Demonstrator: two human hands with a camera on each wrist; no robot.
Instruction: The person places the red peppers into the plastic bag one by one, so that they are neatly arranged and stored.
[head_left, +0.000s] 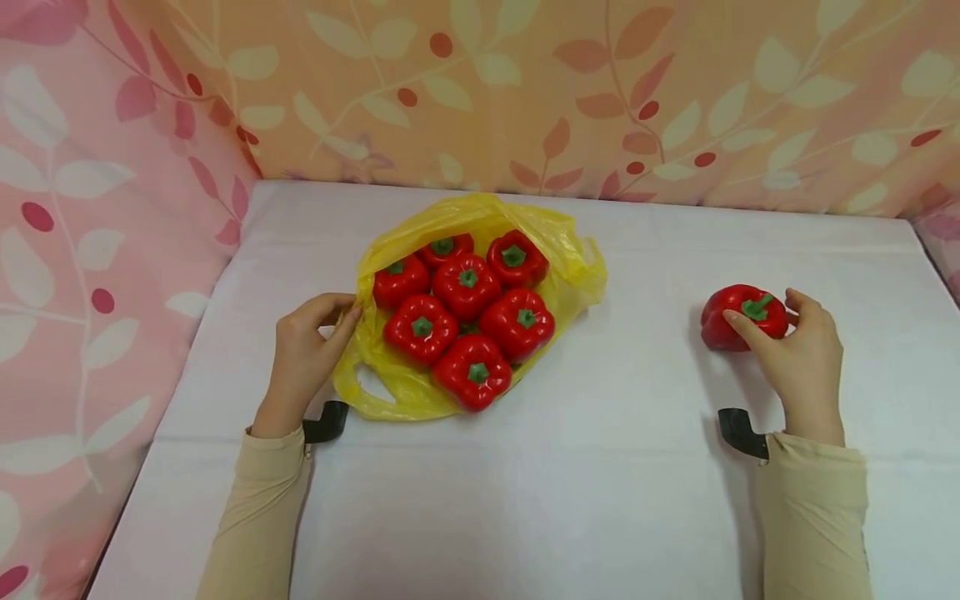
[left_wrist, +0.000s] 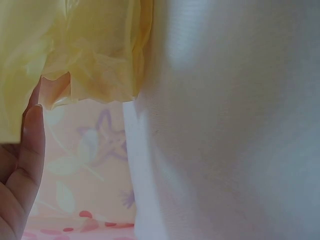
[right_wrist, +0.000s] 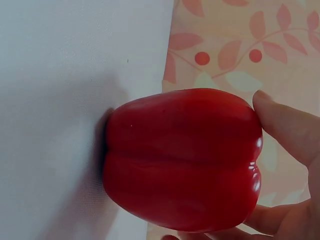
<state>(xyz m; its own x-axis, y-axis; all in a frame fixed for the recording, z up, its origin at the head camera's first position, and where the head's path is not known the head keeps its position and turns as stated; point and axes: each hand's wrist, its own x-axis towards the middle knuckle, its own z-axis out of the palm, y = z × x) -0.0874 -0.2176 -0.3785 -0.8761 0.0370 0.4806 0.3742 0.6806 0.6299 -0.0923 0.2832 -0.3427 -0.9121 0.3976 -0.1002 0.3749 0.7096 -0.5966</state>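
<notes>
A yellow plastic bag (head_left: pixel 390 396) lies on the table with its mouth spread, and several red bell peppers (head_left: pixel 467 279) with green stems sit inside it. At the bag's left rim, my left hand (head_left: pixel 303 354) pinches the plastic between thumb and fingers. The left wrist view shows that hand (left_wrist: pixel 25 170) against the bag's yellow film (left_wrist: pixel 95 60). Over on the right, my right hand (head_left: pixel 806 367) grips a single red bell pepper (head_left: pixel 723 312) from its right side. In the right wrist view this pepper (right_wrist: pixel 185 160) has its lower end against the white cloth.
A white cloth (head_left: pixel 585 500) covers the table. Patterned fabric (head_left: pixel 525 100) with leaves hangs along the back edge, and pink leaf fabric (head_left: pixel 90 250) hangs at the left. Black wrist mounts (head_left: pixel 741 432) stick out from the sleeves.
</notes>
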